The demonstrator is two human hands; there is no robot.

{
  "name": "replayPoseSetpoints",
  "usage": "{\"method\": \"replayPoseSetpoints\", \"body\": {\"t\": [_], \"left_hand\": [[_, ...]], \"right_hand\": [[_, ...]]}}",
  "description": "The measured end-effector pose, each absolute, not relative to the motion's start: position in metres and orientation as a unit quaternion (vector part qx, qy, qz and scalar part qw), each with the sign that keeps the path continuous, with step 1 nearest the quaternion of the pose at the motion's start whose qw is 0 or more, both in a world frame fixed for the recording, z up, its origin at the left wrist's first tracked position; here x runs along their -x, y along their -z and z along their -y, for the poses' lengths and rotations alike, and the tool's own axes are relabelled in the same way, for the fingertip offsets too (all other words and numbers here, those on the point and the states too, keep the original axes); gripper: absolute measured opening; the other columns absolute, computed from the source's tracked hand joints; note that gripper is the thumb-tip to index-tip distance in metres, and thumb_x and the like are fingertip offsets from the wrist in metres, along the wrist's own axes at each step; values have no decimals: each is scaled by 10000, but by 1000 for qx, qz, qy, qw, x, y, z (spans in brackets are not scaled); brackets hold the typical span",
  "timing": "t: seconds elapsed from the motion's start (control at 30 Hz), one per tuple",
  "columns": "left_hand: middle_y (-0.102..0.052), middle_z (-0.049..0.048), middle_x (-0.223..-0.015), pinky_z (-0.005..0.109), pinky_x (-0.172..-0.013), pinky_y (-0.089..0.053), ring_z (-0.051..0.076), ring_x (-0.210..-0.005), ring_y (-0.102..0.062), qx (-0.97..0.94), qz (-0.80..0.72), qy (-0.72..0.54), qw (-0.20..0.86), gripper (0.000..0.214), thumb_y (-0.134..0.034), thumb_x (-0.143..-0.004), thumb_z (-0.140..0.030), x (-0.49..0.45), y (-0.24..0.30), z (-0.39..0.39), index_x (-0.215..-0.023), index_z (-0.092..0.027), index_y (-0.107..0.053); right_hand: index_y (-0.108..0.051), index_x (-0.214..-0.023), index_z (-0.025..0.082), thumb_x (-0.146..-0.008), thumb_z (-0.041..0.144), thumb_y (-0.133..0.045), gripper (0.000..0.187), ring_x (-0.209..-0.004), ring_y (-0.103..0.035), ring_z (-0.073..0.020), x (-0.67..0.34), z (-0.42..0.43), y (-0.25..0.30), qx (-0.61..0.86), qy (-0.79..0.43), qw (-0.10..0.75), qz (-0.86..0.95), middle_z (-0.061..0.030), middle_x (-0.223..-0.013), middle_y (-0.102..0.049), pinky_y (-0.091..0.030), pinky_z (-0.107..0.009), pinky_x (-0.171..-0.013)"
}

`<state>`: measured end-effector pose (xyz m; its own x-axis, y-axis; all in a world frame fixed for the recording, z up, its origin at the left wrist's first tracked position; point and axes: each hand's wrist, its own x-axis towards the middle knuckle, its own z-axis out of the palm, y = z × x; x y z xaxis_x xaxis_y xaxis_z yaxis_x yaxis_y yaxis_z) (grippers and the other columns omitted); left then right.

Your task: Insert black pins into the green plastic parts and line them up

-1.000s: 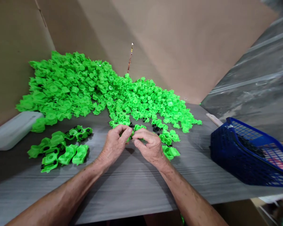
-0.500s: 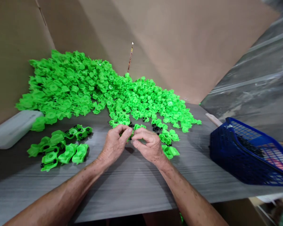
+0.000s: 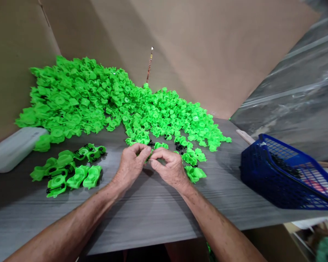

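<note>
My left hand (image 3: 133, 162) and my right hand (image 3: 171, 167) meet over the middle of the table, thumbs and fingers pinched together. A sliver of a green plastic piece (image 3: 148, 158) shows at the left fingertips; most of it is hidden. Whatever the right fingertips pinch is too covered to make out. To the left lie several green toy car bodies (image 3: 78, 176), some with black wheels and axles showing. Just beyond my hands are loose green pieces (image 3: 190, 157) and small black wheel parts (image 3: 180, 147).
A large heap of green plastic pieces (image 3: 84, 98) rests against the cardboard wall (image 3: 194, 47). A blue basket (image 3: 258, 174) with black parts stands at the right, a white container (image 3: 13, 149) at the left. A thin patterned stick (image 3: 149, 65) rises behind the heap.
My hands stay together at nearly the same spot, with the fingers shifting slightly and the right fingertips closer to the left ones. The whole view has moved a little.
</note>
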<state>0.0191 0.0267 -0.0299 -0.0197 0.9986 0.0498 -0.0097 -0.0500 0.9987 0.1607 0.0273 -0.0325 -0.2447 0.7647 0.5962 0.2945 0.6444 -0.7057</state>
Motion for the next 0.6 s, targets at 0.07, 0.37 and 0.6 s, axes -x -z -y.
{"method": "replayPoseSetpoints", "body": {"t": [0.07, 0.37, 0.6], "left_hand": [[-460, -52, -563, 211, -434, -320, 78, -469, -388, -484, -490, -512, 514, 327, -641, -716, -487, -18, 29, -28, -704, -164, -596], [-568, -22, -680, 209, -416, -353, 94, -490, -487, -463, -543, -444, 543, 385, -714, -611, -319, -12, 27, -33, -949, -164, -614], [-569, -48, -639, 212, -433, -334, 62, -447, -439, -475, -547, -452, 520, 363, -775, -493, -285, -9, 32, -38, -749, -168, -546]], "right_hand": [[-662, -715, 182, -792, 179, -617, 89, -676, -620, -134, -169, -31, 29, 365, -228, 501, 751, -8, -704, -672, -496, -262, -669], [-682, -704, 178, -698, 74, -580, 146, -723, -612, -165, -229, -50, 32, 471, -133, 342, 802, -31, -772, -659, -475, -298, -686], [-721, -861, 205, -696, 57, -645, 234, -935, -568, -221, -230, -52, 43, 522, -1, 161, 837, -56, -975, -667, -423, -355, -858]]}}
